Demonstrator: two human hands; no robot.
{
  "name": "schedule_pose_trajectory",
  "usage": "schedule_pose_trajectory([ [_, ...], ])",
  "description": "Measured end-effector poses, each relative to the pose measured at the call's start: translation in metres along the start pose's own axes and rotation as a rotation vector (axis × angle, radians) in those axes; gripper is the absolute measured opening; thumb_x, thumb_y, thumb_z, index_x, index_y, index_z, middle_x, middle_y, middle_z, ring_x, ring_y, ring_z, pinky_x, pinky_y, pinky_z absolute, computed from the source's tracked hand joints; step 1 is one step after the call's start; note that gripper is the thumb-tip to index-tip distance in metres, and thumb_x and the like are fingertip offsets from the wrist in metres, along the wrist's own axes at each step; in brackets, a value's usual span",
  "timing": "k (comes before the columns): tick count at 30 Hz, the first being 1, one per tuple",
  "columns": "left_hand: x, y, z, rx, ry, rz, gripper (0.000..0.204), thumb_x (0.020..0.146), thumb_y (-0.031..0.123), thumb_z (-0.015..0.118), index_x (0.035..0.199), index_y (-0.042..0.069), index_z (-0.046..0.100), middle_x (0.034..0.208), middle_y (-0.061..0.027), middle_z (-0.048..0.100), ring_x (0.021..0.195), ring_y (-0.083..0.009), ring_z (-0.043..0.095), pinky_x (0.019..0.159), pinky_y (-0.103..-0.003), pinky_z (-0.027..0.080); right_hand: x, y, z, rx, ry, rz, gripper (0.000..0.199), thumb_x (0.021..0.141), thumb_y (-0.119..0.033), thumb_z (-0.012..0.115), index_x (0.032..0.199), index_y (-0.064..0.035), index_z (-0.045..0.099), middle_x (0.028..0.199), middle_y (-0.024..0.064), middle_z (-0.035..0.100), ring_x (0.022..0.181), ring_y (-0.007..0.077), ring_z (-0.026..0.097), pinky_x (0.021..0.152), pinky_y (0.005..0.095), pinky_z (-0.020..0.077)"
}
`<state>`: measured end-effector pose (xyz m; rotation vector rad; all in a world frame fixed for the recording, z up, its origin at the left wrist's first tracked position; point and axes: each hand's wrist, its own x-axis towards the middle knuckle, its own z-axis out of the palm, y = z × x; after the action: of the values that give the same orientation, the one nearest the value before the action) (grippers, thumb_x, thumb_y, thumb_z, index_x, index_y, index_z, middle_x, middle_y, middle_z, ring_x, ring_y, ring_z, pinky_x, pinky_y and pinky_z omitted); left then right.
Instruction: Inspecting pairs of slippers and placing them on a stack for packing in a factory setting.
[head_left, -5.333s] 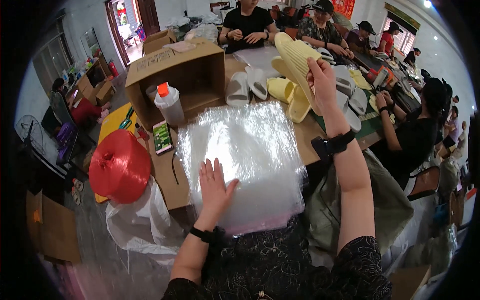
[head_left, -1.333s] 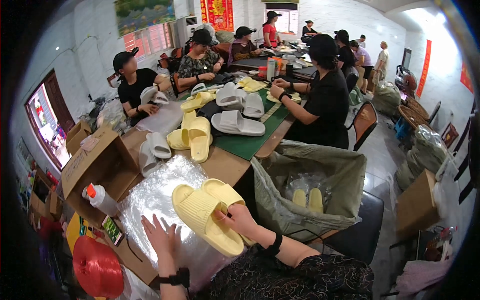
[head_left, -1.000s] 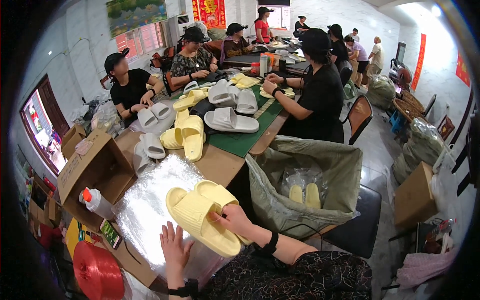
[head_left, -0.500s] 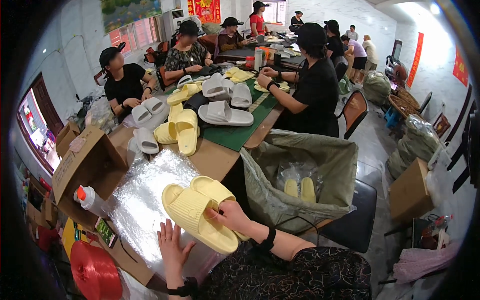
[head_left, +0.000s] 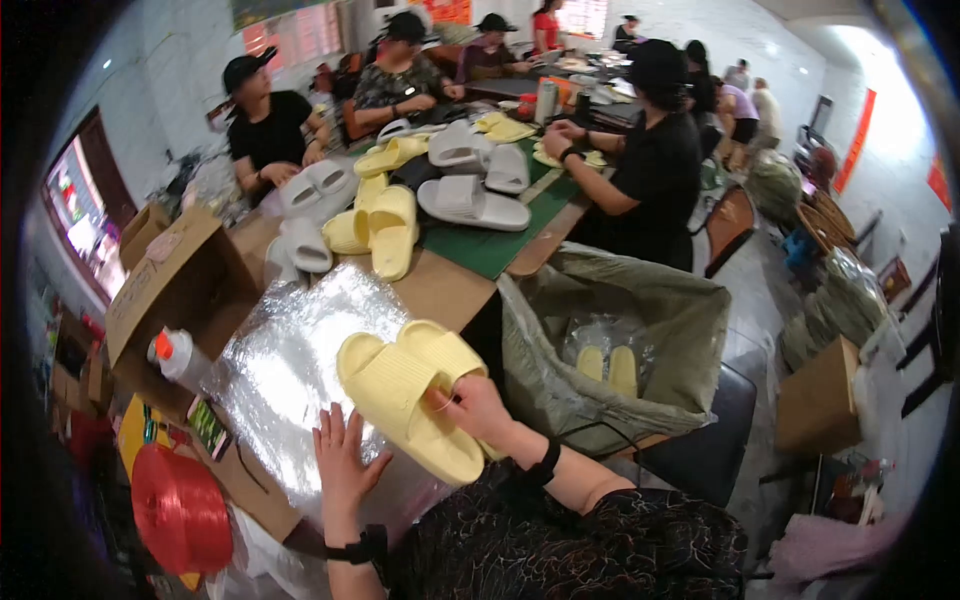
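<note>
My right hand (head_left: 478, 410) is closed on a pair of pale yellow slippers (head_left: 388, 392), gripping them at the inner edges of their straps. The pair hangs tilted over a stack of shiny clear plastic bags (head_left: 285, 365), toes pointing away from me. Some thin, clear strand shows by my right fingers; I cannot make out what it is. My left hand (head_left: 345, 465) lies with fingers spread on the near part of the plastic, just left of the slippers, and holds nothing.
Yellow slippers (head_left: 392, 235) and grey slippers (head_left: 475, 207) are heaped on the table's green mat (head_left: 500, 250). Right of the table stands a sack-lined bin (head_left: 660, 390) with bagged yellow slippers (head_left: 622, 372). An open carton (head_left: 165, 290), white bottle (head_left: 180, 360) and red twine roll (head_left: 182, 510) lie left. Co-workers sit around the table.
The whole view has shifted slightly. The slippers in my right hand sit a little higher in the picture; both hands keep the same pose.
</note>
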<state>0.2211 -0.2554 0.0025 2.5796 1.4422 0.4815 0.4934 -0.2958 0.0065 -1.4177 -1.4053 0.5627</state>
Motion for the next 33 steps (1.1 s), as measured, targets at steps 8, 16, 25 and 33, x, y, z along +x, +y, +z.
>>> schedule_pose_trajectory([
  [8, -0.003, -0.013, 0.004, -0.139, 0.044, -0.087, 0.063, 0.102, 0.050, 0.054, 0.152, 0.013, 0.049, 0.164, -0.0202, 0.034, 0.154, -0.0412, 0.025, 0.126, -0.053, 0.017, 0.009, 0.023, -0.010, -0.277, 0.188, 0.016, 0.042, 0.098, -0.030, 0.070, 0.075, 0.0040, 0.065, 0.063, 0.0154, 0.058, 0.057, 0.0260, 0.055, 0.057, 0.0415, 0.0432],
  [16, 0.004, -0.018, 0.004, -0.428, 0.070, -0.180, 0.052, 0.107, 0.041, 0.044, 0.150, 0.013, 0.052, 0.161, -0.0198, 0.040, 0.153, -0.0404, 0.028, 0.126, -0.054, 0.017, 0.018, 0.038, -0.031, -0.208, 0.333, -0.179, 0.032, 0.096, -0.015, 0.070, 0.074, 0.0066, 0.061, 0.066, 0.0173, 0.059, 0.060, 0.0298, 0.055, 0.059, 0.0418, 0.0412],
  [25, 0.001, -0.021, -0.003, -0.468, 0.039, -0.154, 0.081, 0.088, 0.053, 0.072, 0.153, 0.012, 0.047, 0.161, -0.0229, 0.037, 0.154, -0.0420, 0.025, 0.126, -0.052, 0.017, 0.015, 0.028, -0.015, -0.018, 0.300, -0.257, 0.030, 0.099, -0.015, 0.068, 0.079, 0.0065, 0.064, 0.069, 0.0162, 0.062, 0.062, 0.0264, 0.057, 0.060, 0.0402, 0.0413],
  [33, -0.013, -0.006, -0.008, -0.073, -0.074, -0.027, 0.100, 0.079, 0.050, 0.080, 0.162, 0.023, 0.032, 0.168, -0.0278, 0.014, 0.157, -0.0456, 0.010, 0.127, -0.054, 0.013, 0.009, 0.024, -0.015, -0.147, 0.186, -0.202, 0.035, 0.101, -0.021, 0.068, 0.083, 0.0082, 0.064, 0.070, 0.0072, 0.063, 0.070, 0.0101, 0.055, 0.063, 0.0313, 0.0449],
])
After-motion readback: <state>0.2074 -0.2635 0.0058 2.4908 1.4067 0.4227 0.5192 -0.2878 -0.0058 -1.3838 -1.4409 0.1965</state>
